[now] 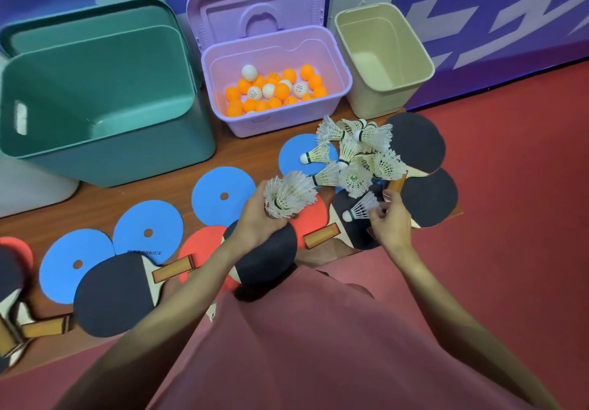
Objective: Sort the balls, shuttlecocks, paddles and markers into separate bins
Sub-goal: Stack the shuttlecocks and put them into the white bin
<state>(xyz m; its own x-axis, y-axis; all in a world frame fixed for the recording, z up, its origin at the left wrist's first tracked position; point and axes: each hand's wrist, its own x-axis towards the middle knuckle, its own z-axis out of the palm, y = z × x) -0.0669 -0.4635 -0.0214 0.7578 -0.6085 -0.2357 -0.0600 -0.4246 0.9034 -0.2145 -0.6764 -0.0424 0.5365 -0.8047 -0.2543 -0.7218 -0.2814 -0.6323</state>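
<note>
My left hand (255, 218) grips a bunch of white shuttlecocks (288, 194) above a black paddle (264, 255). My right hand (387, 218) pinches the feathers of one shuttlecock (360, 209), its cork pointing left. Just beyond it, a pile of several shuttlecocks (357, 151) lies on the paddles. Orange and white balls (274, 90) fill the bottom of the purple bin (338, 59). Black paddles (417, 145) lie at the right, another black paddle (111, 295) at the left. Flat blue disc markers (223, 196) lie in a row on the wooden board.
A large green bin (105, 161) stands at the back left with nothing visible inside. A beige bin (420, 65) stands at the back right, also bare inside. The purple bin's lid (255, 4) leans on the wall behind it. Red floor (510, 186) surrounds the board.
</note>
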